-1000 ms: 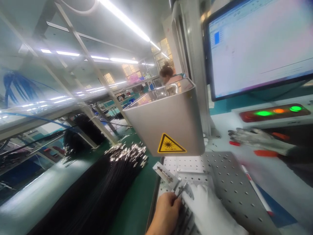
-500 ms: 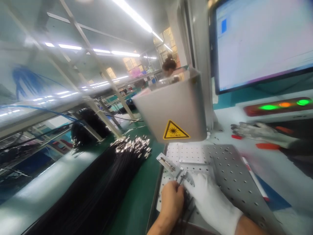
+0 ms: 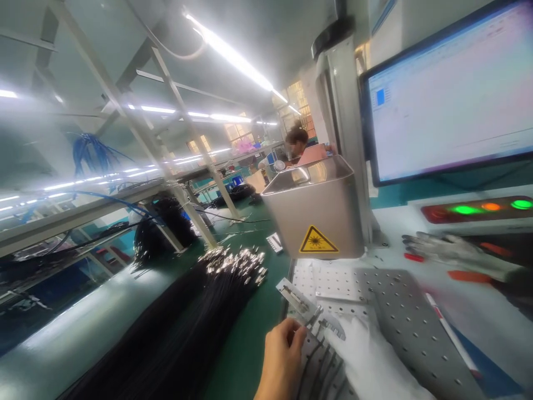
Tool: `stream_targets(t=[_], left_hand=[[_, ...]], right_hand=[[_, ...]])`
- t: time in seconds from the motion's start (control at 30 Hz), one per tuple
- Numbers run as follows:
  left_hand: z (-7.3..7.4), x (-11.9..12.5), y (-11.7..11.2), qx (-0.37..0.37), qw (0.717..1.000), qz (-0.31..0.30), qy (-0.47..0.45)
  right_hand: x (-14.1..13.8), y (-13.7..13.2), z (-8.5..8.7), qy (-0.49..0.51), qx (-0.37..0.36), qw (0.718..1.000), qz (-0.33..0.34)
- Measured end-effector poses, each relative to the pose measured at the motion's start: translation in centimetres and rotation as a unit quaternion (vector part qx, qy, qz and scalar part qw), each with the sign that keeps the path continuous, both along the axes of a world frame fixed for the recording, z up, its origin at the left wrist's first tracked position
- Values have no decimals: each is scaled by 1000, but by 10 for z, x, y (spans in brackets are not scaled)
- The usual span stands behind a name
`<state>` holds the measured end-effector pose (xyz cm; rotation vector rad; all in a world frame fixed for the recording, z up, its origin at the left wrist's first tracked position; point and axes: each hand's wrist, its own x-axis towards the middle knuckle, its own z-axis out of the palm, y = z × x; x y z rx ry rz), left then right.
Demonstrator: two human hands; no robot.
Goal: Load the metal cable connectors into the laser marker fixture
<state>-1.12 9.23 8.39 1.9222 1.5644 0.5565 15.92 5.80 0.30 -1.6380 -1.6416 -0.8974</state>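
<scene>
Fingers of the bare left hand (image 3: pixel 283 347) pinch together on a small metal connector (image 3: pixel 313 321) at the front of the perforated plate (image 3: pixel 400 316), under the laser head (image 3: pixel 316 208). The gloved right hand (image 3: pixel 366 361) lies flat over a row of black cables (image 3: pixel 322 361), fingers spread. A bundle of cables (image 3: pixel 187 328) lies on the green surface (image 3: pixel 245 344) just left.
</scene>
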Motion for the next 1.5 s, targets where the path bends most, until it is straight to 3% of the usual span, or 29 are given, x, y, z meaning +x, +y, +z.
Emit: stream_targets(t=[0.1,0.3,0.5,0.6,0.77,0.83,0.97,1.07,1.17,1.33,1.5], left_hand=[[-5,0,2,2,999,-12,44],[1,7,3,-45,984,-36,169],[8,11,6,-51,980,-48,186],[8,11,6,-63,979,-52,189],[7,10,5,-51,977,-47,201],[6,10,4,-49,978,-46,199],[6,9,7,-75,983,-56,156],[8,9,10,-97,984,-69,133],[9,12,13,-98,983,-79,130],[4,15,18,-94,978,-88,167],[1,17,14,-63,973,-87,206]], right_hand=[[0,-2,7,0,36,999,3],[0,-6,21,5,9,1000,2],[1,-4,22,21,34,999,14],[0,0,4,45,-10,999,22],[-4,25,-50,93,-135,986,25],[-4,35,-60,119,-199,972,38],[-4,39,-42,167,-280,944,41],[-5,35,-23,205,-284,937,11],[-7,34,-18,191,-275,942,-33],[-9,35,-18,104,-312,944,35],[-12,32,2,203,-386,894,101]])
